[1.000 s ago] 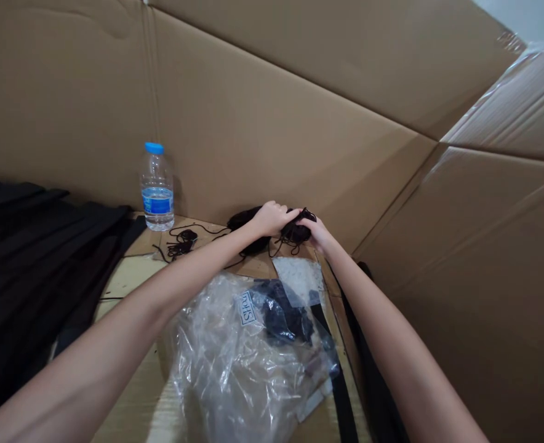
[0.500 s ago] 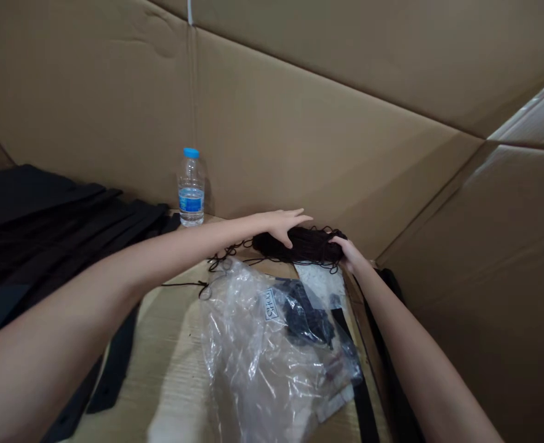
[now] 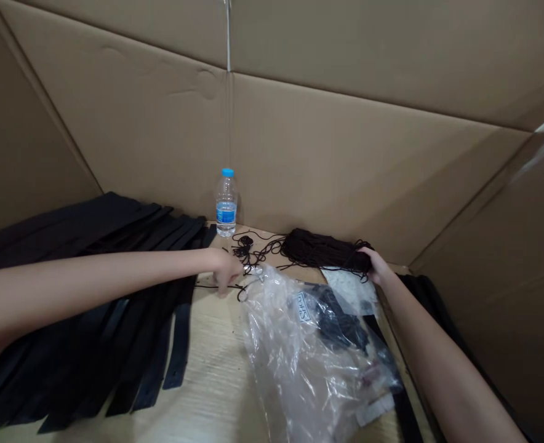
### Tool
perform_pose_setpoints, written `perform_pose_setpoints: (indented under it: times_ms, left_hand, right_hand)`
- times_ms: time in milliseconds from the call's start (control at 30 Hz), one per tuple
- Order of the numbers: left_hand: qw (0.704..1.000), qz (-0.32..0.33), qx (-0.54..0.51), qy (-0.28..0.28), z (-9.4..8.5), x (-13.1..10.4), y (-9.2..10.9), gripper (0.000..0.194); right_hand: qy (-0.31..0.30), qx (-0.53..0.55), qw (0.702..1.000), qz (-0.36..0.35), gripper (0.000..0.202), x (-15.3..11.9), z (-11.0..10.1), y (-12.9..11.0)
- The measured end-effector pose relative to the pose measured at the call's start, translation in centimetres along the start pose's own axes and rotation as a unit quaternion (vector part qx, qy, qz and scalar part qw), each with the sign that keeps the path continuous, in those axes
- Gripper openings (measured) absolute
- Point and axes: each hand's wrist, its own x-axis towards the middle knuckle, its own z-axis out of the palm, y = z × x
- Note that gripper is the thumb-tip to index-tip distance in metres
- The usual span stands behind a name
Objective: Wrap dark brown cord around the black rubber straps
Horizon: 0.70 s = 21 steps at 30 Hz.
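Observation:
A bundle of dark brown cord (image 3: 325, 247) lies against the cardboard wall, with my right hand (image 3: 379, 266) closed on its right end. Loose strands trail leftward from it into a small tangle (image 3: 244, 245). Just below that tangle, my left hand (image 3: 227, 269) is slightly blurred, its fingers bent downward and drawn together. What they pinch, if anything, is hidden. Close to those fingers are a thin cord end and the top edge of a clear plastic bag (image 3: 284, 344), which has a dark item inside.
A water bottle (image 3: 226, 215) with a blue cap stands by the back wall. Black strips (image 3: 92, 351) are piled on the left, and further black material (image 3: 422, 289) lies at the right edge. Tall cardboard walls (image 3: 368, 166) enclose the table (image 3: 202, 375).
My left hand has left the cord bundle, moving left and down toward the loose strands, and its fingers have curled. The right hand stays on the bundle. The view has shifted left.

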Motion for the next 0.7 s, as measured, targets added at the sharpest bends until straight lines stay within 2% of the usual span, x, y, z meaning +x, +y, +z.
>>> perform_pose_setpoints:
  times_ms: [133,233,333,433,467,533,600,700]
  left_hand:
    - [0.998,0.033,-0.028,0.035,1.0,-1.7,0.4,0.018]
    - [0.995,0.053,-0.059,0.056,0.7,-2.8,-0.1,0.013]
    - [0.990,0.056,-0.100,0.087,-1.3,-4.2,-1.4,0.006]
    - [0.975,0.057,-0.165,0.137,-5.1,-6.7,-3.0,0.004]
    - [0.953,0.070,-0.248,0.161,-6.5,-7.8,-3.3,0.007]
    - [0.888,0.095,-0.367,0.259,-9.1,-10.3,-3.7,0.014]
    - [0.818,0.137,-0.437,0.347,-11.2,-12.8,-3.5,0.015]
    - [0.740,0.190,-0.490,0.419,-13.1,-16.0,-2.3,0.015]
  right_hand:
    - [0.022,0.009,0.999,0.037,0.021,-0.1,0.1,0.0]
    - [0.029,0.016,0.998,0.045,0.021,0.0,0.1,0.0]
    - [0.028,0.027,0.998,0.040,0.021,0.2,0.0,0.1]
    - [0.029,0.039,0.998,0.032,0.022,0.7,-0.1,0.2]
    - [0.030,0.043,0.998,0.029,0.023,0.8,-0.1,0.3]
    - [0.033,0.048,0.998,0.025,0.023,1.2,0.0,0.5]
    - [0.034,0.052,0.998,0.024,0.023,1.4,0.1,0.7]
    - [0.034,0.053,0.998,0.024,0.023,1.7,0.1,1.0]
